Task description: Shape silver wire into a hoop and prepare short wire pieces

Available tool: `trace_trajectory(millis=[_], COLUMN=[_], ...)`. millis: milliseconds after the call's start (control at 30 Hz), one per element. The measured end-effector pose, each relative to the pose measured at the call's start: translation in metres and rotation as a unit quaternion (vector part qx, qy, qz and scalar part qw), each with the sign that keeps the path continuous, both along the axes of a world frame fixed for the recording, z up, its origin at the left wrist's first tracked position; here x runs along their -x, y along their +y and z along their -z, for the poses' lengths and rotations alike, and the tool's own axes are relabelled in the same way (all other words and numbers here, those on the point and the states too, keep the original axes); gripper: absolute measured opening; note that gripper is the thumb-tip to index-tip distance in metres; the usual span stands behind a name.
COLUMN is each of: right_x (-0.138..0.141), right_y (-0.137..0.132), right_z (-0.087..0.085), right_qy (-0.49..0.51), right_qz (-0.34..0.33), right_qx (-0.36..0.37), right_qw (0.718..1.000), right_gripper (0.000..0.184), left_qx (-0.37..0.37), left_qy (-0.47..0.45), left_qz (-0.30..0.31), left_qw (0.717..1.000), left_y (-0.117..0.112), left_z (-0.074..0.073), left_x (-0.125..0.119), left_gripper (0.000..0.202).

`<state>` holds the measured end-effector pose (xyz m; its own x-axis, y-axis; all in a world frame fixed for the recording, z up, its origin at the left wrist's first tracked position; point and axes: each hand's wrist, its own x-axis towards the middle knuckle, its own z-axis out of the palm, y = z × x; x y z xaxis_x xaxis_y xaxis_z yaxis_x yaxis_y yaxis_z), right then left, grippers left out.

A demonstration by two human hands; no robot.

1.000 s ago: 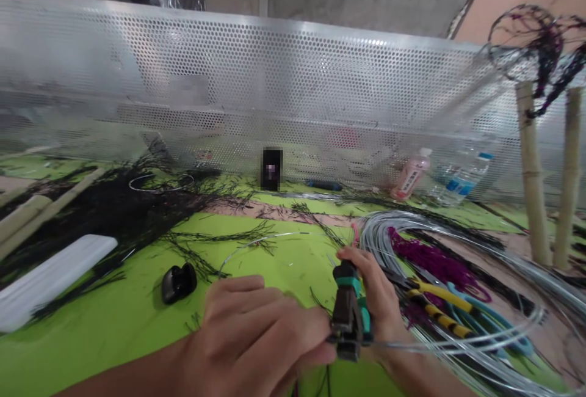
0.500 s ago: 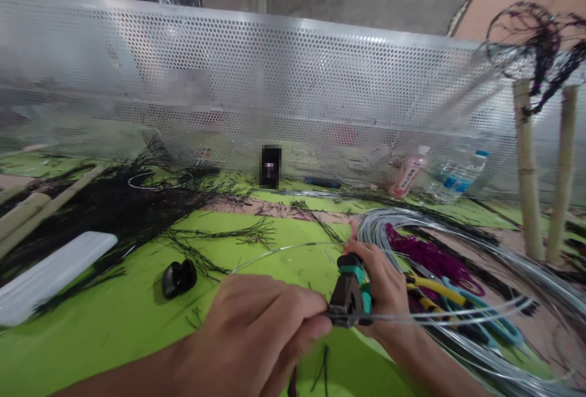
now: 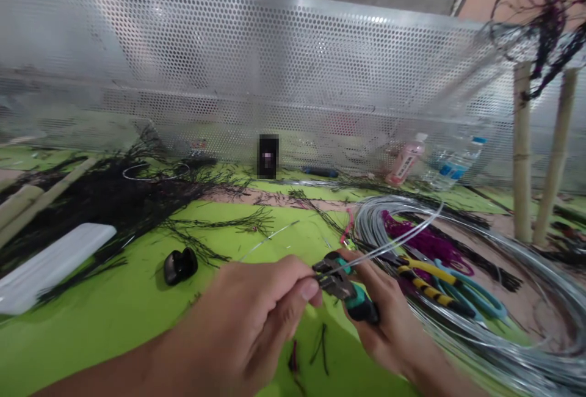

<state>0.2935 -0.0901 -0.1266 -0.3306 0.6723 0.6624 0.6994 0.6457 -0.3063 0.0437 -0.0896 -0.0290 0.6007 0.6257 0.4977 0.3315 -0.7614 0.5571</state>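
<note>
My left hand (image 3: 270,311) is closed, pinching a thin metal wire (image 3: 389,243) between thumb and forefinger. One end of the wire sticks out behind that hand, and a doubled length runs off to the upper right. In my right hand (image 3: 384,299) is a pair of pliers (image 3: 341,284) with black and green handles. The plier jaws are parted around the wire, right beside my left fingertips. Part of the handles is hidden by my right palm. A large coil of wire (image 3: 375,207) lies just right of my right hand.
Right of my hands lie yellow-and-black pliers (image 3: 434,272), a blue-handled tool (image 3: 489,305) and purple cord (image 3: 425,241). At left are a black case (image 3: 180,266), a white bar (image 3: 59,265) and dark netting (image 3: 110,207). Bottles (image 3: 405,162) stand by the perforated panel (image 3: 293,67).
The pliers have turned from pointing toward me to pointing left, and their jaws now show parted. The wire's doubled length has swung from low right to upper right.
</note>
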Motion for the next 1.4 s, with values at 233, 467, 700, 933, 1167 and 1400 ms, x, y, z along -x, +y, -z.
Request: trace_trajectory(millis=[233,467,700,933,1167,1400], right_x=[0.009,0.015,0.026,0.012,0.016,0.053], right_y=[-0.030,-0.032,-0.042,0.021,0.116,0.144], right_z=[0.005,0.008,-0.002,-0.006,-0.027,-0.050], right_qy=[0.028,0.013,0.067,0.122,0.102,0.065], right_qz=[0.038,0.074,0.045,-0.065,-0.131,-0.225], right_qx=[0.071,-0.007,0.069,0.037,-0.025,-0.045], right_qw=[0.996,0.997,0.994,0.990,0.986,0.971], right_gripper=[0.061,0.050,0.042,0.061,0.058,0.050], left_qx=[-0.106,-0.219,-0.259,-0.045,0.170,0.230], left_qy=[-0.001,-0.007,-0.008,-0.015,-0.085,-0.094], left_qz=[-0.060,-0.087,-0.096,-0.043,0.038,0.095], left_qw=[0.993,0.972,0.961,0.998,0.981,0.964], left_y=[-0.009,-0.006,0.004,0.020,0.041,0.040], left_z=[0.014,0.016,0.013,-0.038,-0.042,-0.048], left_x=[-0.005,-0.005,-0.003,0.015,0.037,0.042], left_gripper=[0.022,0.019,0.014,0.031,0.039,0.039])
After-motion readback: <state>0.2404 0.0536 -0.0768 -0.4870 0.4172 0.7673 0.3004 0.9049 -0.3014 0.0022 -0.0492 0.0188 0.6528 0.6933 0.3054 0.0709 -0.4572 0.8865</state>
